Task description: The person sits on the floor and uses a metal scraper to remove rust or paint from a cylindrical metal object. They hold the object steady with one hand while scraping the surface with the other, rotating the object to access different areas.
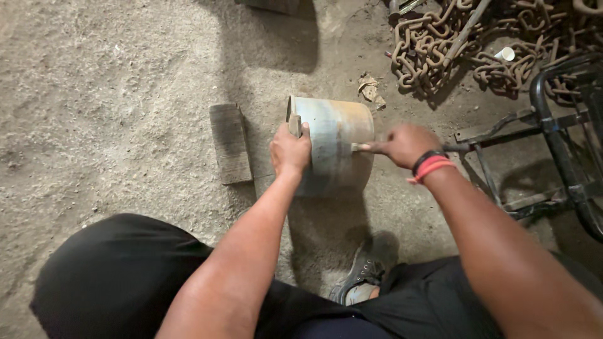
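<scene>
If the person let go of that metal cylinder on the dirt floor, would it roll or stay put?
The metal cylinder lies on its curved side, so it would probably roll if freed; the left hand grips its rim. The thick wall suggests it is heavy and stiff. The loose, gritty floor would likely slow any roll.

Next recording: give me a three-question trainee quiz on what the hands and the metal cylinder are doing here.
1. True or false: the left hand grips the rim of the metal cylinder.
2. What does the right hand hold? A) a short tool against the cylinder B) a chain C) a cup
3. What lies on the ground left of the cylinder?

Key: 1 true. 2 A; what kind of tool cannot be told. 3 a wooden block.
</scene>
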